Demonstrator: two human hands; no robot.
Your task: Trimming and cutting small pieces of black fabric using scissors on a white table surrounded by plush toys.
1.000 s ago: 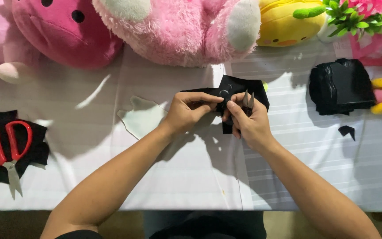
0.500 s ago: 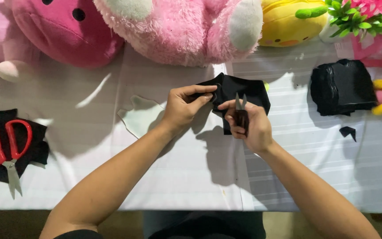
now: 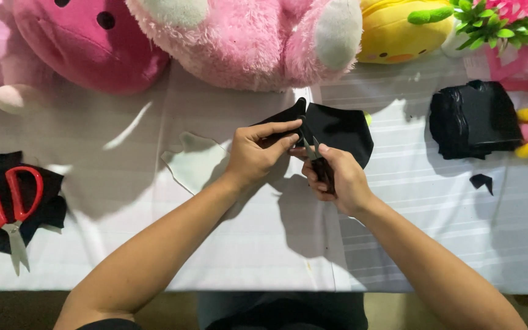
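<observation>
Pink plush toy (image 3: 245, 36) sprawls at twelve o'clock on the worktop (image 3: 154, 244). Dead centre, the black fabric piece (image 3: 337, 131) is pinched in the left hand (image 3: 258, 153); the right hand (image 3: 337, 180) is closed round small snips (image 3: 313, 150), blades touching the cloth's edge.

black piece (image 3: 337, 131): matt cloth | snips (image 3: 310, 148): shiny metal | plush toy (image 3: 245, 36): fuzzy pink | table cover (image 3: 398, 208): ribbed white
</observation>
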